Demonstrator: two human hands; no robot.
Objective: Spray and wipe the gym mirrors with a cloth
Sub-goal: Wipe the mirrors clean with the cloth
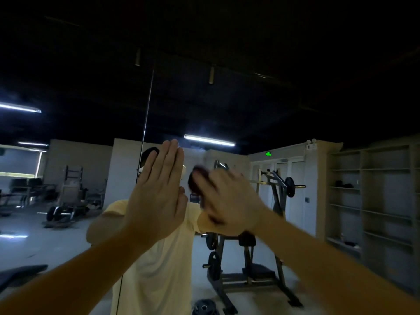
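Facing mirror point(261, 110), both arms raised to the glass at about head height.

Left hand point(156, 196) laid flat on the glass, fingers straight and closed together, holding nothing. Likely there as a brace, to steady the body while leaning in for the wipe.

Right hand point(229, 201) heavily motion-blurred, set over a dark cloth point(196, 180) with the cloth between palm and glass. Fingers seemingly stretched out over it, but too smeared to tell whether pressing flat or curled round an edge. Cloth bunched just right of the left hand and poking out past the fingertips; probably wadded for firmer pressure on one patch.

Judged step: wiping, mid-stroke, given the blur. No spray bottle in view, so spraying for this patch probably done or bottle set down out of view.

Vertical seam point(146, 114) just behind the left hand, so work sits at a panel joint. Reflected in the glass: yellow shirt point(159, 258), weight machine point(250, 258), shelves point(375, 201).

Risk: fresh palm print under the left hand, needing a re-wipe.
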